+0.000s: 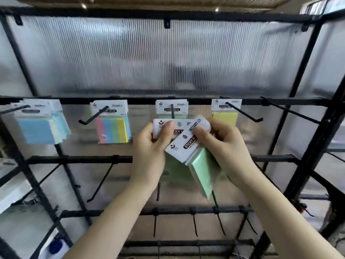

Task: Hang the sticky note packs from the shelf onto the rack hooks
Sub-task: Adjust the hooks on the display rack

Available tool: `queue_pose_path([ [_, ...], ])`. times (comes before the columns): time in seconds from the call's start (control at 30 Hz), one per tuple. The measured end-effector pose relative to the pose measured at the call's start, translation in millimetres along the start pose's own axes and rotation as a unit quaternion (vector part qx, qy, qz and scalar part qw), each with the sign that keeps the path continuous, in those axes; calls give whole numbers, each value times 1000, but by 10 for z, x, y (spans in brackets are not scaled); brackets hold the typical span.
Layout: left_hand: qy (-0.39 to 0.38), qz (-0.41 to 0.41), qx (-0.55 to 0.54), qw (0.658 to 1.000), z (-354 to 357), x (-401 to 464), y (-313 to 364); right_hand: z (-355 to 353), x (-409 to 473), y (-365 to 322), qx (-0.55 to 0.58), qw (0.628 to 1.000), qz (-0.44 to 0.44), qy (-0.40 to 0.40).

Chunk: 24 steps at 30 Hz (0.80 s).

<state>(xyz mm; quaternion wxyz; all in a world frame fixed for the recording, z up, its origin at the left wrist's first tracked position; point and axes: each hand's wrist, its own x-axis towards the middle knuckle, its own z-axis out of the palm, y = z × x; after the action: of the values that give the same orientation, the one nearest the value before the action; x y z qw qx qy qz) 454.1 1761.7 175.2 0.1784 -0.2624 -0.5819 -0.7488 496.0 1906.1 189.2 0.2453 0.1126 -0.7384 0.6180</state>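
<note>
My left hand [152, 146] pinches the white header card of a green sticky note pack [175, 170], held upright just below the middle hook [172, 111]. My right hand [222, 146] grips a second green pack [202, 165], tilted, its header card overlapping the first pack. Both packs are held in front of the black rack [74, 159]. A green pack [171, 108] hangs on the middle hook behind them.
Blue packs [40, 126] hang on the far-left hook, multicolour packs [112, 126] on the hook beside it, a yellow pack [225, 113] to the right. A bare hook [291, 113] juts out at far right. Lower rows carry several bare hooks [100, 182].
</note>
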Motion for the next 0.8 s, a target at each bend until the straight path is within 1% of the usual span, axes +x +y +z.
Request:
queue_pose_path([
  [0.17,3,-11,18,1000,-79,58,-51,67,64,27,9,1000,1,-16],
  [0.37,-1,-23,46,999,-117,149,-122,121,167,80,-1,1000,12,-5],
  [0.63,-46,17,48,998,-172,263,-164,129,264,73,-2,1000,6,-28],
  [0.8,-62,18,42,997,-207,270,-173,126,289,102,12,999,21,-24],
])
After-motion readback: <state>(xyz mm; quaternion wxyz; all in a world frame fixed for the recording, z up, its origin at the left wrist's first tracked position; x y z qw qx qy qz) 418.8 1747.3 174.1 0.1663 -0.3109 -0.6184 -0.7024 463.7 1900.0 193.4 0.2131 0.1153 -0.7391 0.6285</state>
